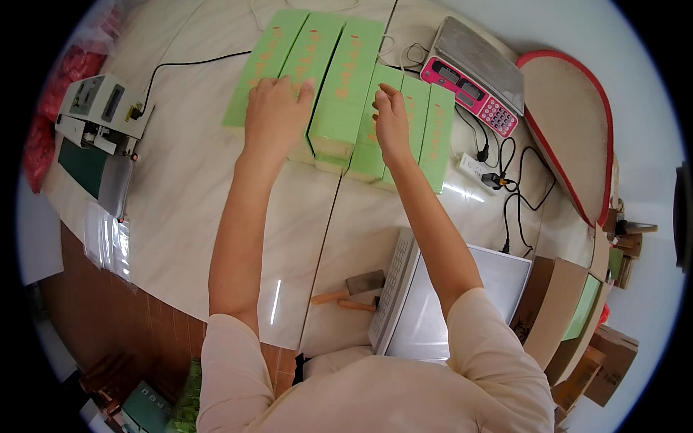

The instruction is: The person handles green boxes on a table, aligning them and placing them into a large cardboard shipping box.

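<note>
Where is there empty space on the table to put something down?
Bare tabletop lies between the green boxes, the sealing machine and the near edge. It is crowded on the right: the pink scale, power strip, cables and second scale.

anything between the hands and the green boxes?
Nothing visible. The left hand rests flat on the long light-green cardboard boxes, and the right hand touches the shorter green boxes beside them on the pale marble-look table.
</note>
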Available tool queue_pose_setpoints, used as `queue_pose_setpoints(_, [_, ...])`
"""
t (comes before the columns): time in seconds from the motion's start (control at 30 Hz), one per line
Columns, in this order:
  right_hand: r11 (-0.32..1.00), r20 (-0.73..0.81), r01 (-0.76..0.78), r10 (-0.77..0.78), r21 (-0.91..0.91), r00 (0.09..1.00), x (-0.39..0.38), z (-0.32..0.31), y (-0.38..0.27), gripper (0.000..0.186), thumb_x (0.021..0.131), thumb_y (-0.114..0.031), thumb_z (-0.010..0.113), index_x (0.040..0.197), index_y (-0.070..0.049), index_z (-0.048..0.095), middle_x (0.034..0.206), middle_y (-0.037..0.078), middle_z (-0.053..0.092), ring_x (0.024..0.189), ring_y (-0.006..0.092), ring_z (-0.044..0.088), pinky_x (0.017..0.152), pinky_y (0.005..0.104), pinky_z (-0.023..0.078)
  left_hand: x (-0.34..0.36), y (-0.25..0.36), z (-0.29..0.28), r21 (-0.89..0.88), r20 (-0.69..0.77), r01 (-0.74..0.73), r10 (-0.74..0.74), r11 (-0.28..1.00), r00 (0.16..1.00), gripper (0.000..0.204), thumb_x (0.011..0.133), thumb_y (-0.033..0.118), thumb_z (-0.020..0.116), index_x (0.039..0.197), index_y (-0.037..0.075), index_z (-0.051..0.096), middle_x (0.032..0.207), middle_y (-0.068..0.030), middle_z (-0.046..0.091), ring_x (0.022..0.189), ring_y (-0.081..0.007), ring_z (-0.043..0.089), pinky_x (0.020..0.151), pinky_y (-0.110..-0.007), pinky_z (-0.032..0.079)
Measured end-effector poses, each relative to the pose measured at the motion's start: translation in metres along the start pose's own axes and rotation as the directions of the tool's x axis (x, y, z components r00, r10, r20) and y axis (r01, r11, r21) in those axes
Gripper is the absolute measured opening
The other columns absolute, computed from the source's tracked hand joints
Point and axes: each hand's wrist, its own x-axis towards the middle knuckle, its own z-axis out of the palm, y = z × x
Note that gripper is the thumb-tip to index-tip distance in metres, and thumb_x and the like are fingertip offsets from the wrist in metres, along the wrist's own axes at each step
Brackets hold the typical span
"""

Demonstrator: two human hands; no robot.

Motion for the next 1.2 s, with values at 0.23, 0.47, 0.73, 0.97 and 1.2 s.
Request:
queue_pose_setpoints(0.23, [0.957,0.086,-0.088,0.066,0.277,0.994,0.018,-0.001,0.011,0.054,0.097,-0.039,0.036,0.134,0.001,0.038,0.128,0.015,0.05,0.12,0.0257,0.047,0.101,0.0346,0.035,0.03,0.009,0.011,-0.118,0.23,0.132,-0.102,0.984,0.968,0.057,0.094,0.044,0.044,0.122,-0.004,0.053,0.121,-0.0223,0.054,0.114,-0.032,0.051,0.095,-0.039,0.041])
queue_pose_setpoints(0.47, [0.771,0.329,-0.326,0.16,0.546,0.931,0.009,-0.005,-0.003,0.074,0.093,-0.06,0.034,0.141,-0.004,0.033,0.136,0.011,0.046,0.123,0.0226,0.045,0.103,0.0335,0.035,0.031,-0.004,0.051,-0.813,0.51,0.485,-0.007,0.321,0.86,0.074,0.092,0.055,0.043,0.144,0.005,0.027,0.144,-0.0112,0.036,0.131,-0.0232,0.036,0.105,-0.036,0.033])
queue_pose_setpoints(0.73, [0.865,0.606,-0.347,0.064,0.363,0.793,-0.034,-0.14,-0.065,0.072,0.091,-0.05,0.049,0.147,-0.011,0.025,0.149,0.011,0.029,0.133,0.0217,0.033,0.108,0.0323,0.027,-0.105,0.066,0.079,-0.884,0.164,0.112,0.077,0.453,0.983,0.082,0.091,0.037,0.054,0.147,0.004,0.004,0.148,-0.0161,0.021,0.134,-0.0252,0.029,0.108,-0.035,0.028])
queue_pose_setpoints(0.97, [0.916,0.792,-0.4,0.254,-0.014,0.555,-0.145,-0.284,-0.119,0.089,0.08,-0.054,0.06,0.148,-0.01,0.023,0.15,0.01,0.028,0.136,0.0231,0.03,0.11,0.0345,0.025,-0.348,0.171,0.109,-0.813,0.278,0.098,0.234,0.575,0.932,0.096,0.085,0.023,0.063,0.14,-0.006,-0.01,0.143,-0.0271,0.005,0.133,-0.0358,0.018,0.111,-0.042,0.014])
queue_pose_setpoints(1.2, [0.852,0.869,-0.478,0.388,-0.212,0.306,-0.226,-0.363,-0.078,0.083,0.078,-0.043,0.062,0.147,-0.012,0.028,0.148,0.01,0.032,0.135,0.023,0.032,0.111,0.0341,0.024,-0.493,0.213,0.15,-0.899,0.335,0.215,0.281,0.383,0.899,0.09,0.086,0.005,0.057,0.14,-0.001,-0.015,0.144,-0.021,0.014,0.136,-0.0277,0.017,0.112,-0.037,0.012])
